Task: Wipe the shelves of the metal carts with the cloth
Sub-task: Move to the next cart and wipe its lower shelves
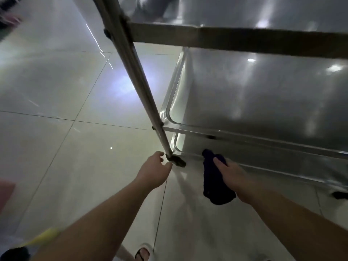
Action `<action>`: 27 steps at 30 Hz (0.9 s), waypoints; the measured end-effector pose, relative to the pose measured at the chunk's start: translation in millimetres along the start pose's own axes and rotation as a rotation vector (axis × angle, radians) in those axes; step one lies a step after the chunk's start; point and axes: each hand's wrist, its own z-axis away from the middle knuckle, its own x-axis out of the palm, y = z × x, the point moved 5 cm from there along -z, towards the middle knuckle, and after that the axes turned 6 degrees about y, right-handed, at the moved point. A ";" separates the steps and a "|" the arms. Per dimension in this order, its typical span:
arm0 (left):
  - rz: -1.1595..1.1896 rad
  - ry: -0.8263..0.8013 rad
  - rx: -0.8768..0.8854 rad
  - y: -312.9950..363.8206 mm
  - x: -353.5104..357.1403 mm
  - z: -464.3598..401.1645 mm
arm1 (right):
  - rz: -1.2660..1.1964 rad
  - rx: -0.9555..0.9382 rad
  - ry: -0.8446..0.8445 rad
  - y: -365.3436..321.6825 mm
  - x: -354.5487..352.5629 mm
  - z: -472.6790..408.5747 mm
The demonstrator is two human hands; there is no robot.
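A metal cart fills the right half of the head view, with three steel shelves stacked: top, middle and bottom. Its corner leg slants down to a dark foot. My right hand grips a dark blue cloth at the front edge of the bottom shelf; most of the cloth hangs below the hand. My left hand reaches toward the foot of the leg with fingers loosely curved, holding nothing, just short of the leg.
Pale glossy floor tiles spread to the left. My sandalled foot shows at the bottom edge. A yellow object and something dark sit at the lower left. Another dark cart foot is at the right.
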 end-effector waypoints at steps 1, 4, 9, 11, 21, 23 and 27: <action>0.004 0.031 0.012 -8.4 9.0 -16.6 | 0.017 -0.039 0.005 5.4 4.8 -21.8; -0.045 0.130 0.074 -31.2 30.2 -62.7 | 0.134 -0.173 0.056 14.5 17.5 -81.3; 0.010 0.236 0.230 -46.5 50.0 -116.0 | 0.258 -0.473 0.185 -2.5 37.9 -141.8; 0.078 0.271 0.307 -47.6 54.9 -128.2 | 0.332 -0.603 0.238 -13.1 49.7 -157.9; 0.293 0.434 0.428 -54.3 78.1 -158.4 | 0.752 -0.898 0.158 14.2 164.4 -212.4; 0.285 0.465 0.443 -56.1 81.6 -162.1 | 0.781 -0.873 0.103 20.5 184.5 -227.7; 0.271 0.507 0.450 -54.3 80.0 -162.0 | 0.845 -0.922 -0.038 8.1 195.4 -259.5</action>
